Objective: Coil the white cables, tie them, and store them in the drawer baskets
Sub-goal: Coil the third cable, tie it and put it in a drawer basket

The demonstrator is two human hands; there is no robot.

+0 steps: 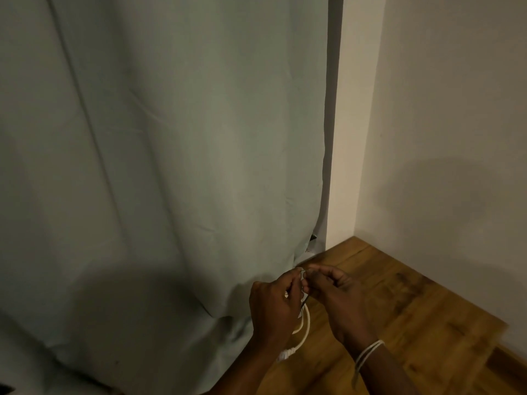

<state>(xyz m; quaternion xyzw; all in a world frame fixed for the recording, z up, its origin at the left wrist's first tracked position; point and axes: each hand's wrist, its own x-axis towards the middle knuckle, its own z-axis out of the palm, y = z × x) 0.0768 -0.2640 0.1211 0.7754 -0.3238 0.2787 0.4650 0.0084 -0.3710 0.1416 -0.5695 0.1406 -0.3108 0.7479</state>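
Both hands up over the wood floor (399,309) by the curtain (171,166): left hand (273,306) grips coiled white cable (305,329), right hand (336,297) pinches thin dark tie (304,302) at its top.

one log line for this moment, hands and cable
left hand: grips coiled white cable | right hand: pinches thin dark tie at coil top | drawer baskets: not in view

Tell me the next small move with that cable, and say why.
Probably finish twisting the thin dark tie closed. Both hands, left hand and right hand, pinch it at their fingertips above the white cable, whose loop hangs below, so the bundle looks not yet secured. No drawer basket is in view.
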